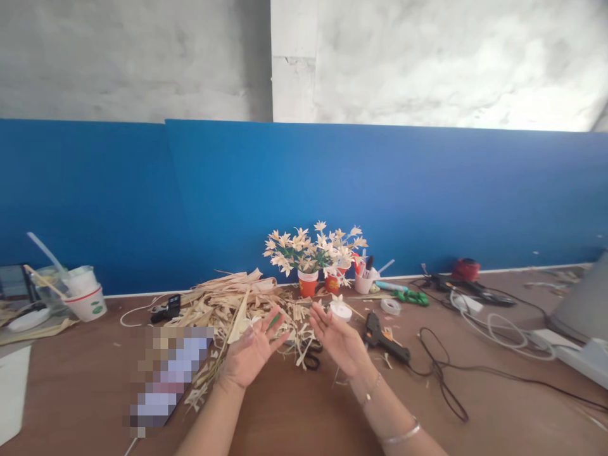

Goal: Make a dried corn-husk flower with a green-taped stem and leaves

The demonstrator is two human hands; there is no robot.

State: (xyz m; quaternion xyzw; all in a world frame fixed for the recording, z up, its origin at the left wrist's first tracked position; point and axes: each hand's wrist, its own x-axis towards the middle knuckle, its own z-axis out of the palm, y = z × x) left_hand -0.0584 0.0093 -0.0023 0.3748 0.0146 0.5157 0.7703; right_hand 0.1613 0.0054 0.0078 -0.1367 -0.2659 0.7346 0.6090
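Note:
My left hand (250, 354) is raised over the table, palm turned up, fingers spread and holding nothing. Facing it, my right hand (341, 339) has its fingers stretched out, and nothing shows in it. Behind my left hand lies a heap of dry husk strips (237, 294). Past both hands stand artificial flowers (304, 247) with pale petals, set in a red paper cup (308, 286) and a second red cup (334, 282). Between and below the hands, black-handled scissors (312, 358) lie among scraps. A white roll (341, 310) sits just behind my right fingertips.
A black glue gun (386, 340) with its cord lies right of my right hand. Further right are green pliers-like handles (412, 297), a clear tape roll (390, 306), cables and a power strip (582, 361). A blurred-out flat device (173, 380) and paper cups (88, 297) are left.

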